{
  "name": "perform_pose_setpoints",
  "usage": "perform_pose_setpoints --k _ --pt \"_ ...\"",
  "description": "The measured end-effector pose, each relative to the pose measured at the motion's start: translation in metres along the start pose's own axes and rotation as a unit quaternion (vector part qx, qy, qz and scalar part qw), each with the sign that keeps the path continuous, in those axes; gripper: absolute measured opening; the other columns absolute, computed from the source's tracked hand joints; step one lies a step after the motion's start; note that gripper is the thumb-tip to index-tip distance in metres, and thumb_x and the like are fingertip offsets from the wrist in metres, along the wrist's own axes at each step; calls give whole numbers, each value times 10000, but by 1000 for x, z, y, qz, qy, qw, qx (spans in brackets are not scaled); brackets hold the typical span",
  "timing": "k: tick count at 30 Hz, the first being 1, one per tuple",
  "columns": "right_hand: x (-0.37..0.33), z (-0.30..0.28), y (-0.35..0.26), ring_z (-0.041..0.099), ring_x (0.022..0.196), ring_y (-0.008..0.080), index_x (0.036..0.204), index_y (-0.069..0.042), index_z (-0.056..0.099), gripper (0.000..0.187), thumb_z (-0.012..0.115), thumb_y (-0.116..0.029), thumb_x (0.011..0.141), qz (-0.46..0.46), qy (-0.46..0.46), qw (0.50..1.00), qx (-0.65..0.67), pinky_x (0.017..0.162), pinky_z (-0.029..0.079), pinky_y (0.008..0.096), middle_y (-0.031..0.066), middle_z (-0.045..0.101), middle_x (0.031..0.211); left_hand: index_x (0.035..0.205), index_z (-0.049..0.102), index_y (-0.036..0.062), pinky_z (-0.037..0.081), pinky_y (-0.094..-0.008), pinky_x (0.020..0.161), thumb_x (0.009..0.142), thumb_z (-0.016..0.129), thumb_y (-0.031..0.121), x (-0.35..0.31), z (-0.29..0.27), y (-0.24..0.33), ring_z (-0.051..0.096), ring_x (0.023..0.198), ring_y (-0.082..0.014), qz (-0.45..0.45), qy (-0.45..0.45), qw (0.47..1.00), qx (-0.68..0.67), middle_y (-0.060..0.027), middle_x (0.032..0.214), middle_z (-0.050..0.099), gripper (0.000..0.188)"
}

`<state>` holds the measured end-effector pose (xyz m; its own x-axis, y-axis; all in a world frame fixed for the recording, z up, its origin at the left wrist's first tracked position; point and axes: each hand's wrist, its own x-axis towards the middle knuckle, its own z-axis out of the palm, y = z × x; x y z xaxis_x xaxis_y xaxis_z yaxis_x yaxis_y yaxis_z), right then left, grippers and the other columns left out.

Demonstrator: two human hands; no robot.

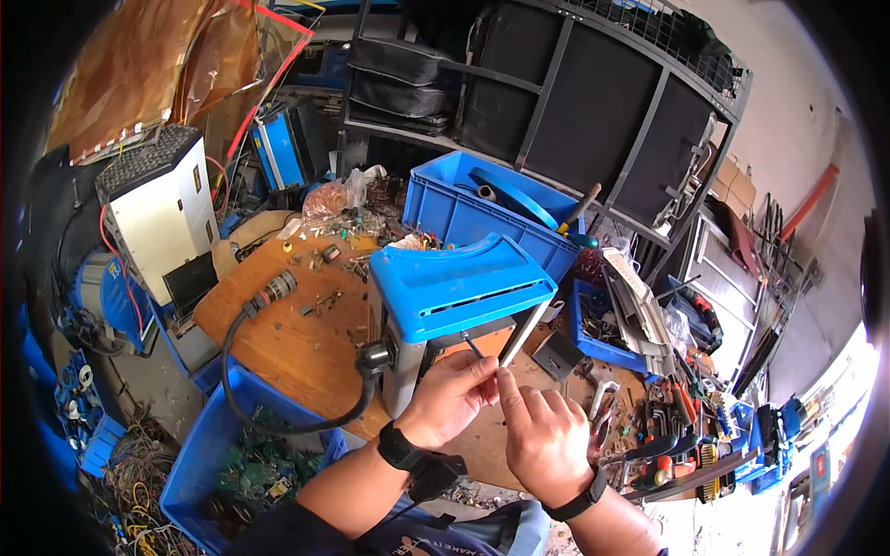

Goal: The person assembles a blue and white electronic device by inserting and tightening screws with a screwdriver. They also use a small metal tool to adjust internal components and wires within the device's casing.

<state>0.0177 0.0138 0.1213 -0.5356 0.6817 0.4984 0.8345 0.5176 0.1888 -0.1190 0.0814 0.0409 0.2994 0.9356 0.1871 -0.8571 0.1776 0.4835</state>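
Observation:
A device with a blue plastic cover (464, 287) and grey sides stands on the wooden table in front of me. My left hand (452, 398) is closed in a pinch just before its open front, and a thin dark rod (472, 346) sticks up from the fingertips toward the device. Close beside it, my right hand (547, 431) has its fingers curled and the index fingertip near the left fingertips; whatever it pinches is too small to make out. A thick black cable (278, 428) loops from the device's left side to a round connector (273, 290) lying on the table.
Behind the device stands a blue crate (445, 199). At lower left a blue bin (199, 463) holds green circuit boards. Pliers, a hammer (603, 389) and other hand tools crowd the right side. Small scraps are scattered over the wooden table (246, 343).

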Motion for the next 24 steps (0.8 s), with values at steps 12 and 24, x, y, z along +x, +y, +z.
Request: perform_pose_setpoints --k 12,24 --pt "-43 33 23 685 747 263 1128 91 586 589 404 -465 1057 301 -90 365 876 629 548 328 201 693 942 961 667 13 488 -298 748 949 687 209 1 -6 10 606 793 -154 -38 -32 998 31 -59 860 652 198" --pt "-38 41 5 650 657 277 975 52 649 791 321 -667 992 333 -155 287 885 591 493 338 172 686 804 970 676 17 481 -294 770 956 669 158 1 -9 11 605 812 -151 -32 -49 998 29 -53 890 665 143"
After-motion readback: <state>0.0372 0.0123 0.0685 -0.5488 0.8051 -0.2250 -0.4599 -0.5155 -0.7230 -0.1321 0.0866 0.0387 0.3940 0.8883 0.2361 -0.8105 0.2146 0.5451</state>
